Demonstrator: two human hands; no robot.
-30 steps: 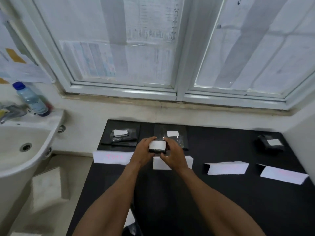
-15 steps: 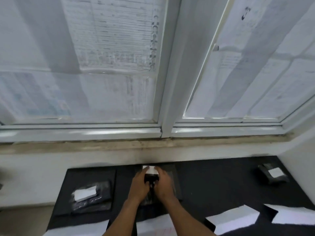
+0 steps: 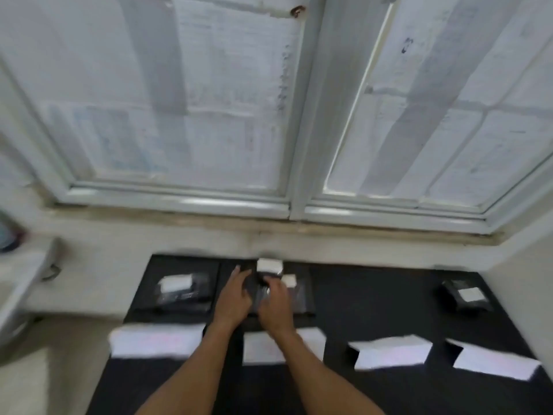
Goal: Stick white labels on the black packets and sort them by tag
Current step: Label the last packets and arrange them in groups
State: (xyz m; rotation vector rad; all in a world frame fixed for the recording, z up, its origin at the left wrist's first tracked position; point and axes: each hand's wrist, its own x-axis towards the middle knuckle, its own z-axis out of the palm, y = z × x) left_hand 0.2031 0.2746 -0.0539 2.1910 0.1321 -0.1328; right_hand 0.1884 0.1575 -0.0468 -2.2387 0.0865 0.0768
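Papered window [image 3: 227, 121] up top, black surface [image 3: 374, 301] below it, everything a bit smeared by motion. Both arms reach to the far edge, centre-left. The right grip [image 3: 275, 298], a bare hand, curls its fingers round the near end of the labelled packet [image 3: 268, 266], which sits over the middle stack [image 3: 300, 298] right at the far edge. The left grip [image 3: 235, 295] is wide, fingers straight, just beside that packet. Another labelled stack [image 3: 182, 289] lies at the far-left corner, a lone packet [image 3: 465, 295] near the far-right corner. Four white tags [image 3: 392, 351] line up across the surface on the near side of the stacks.
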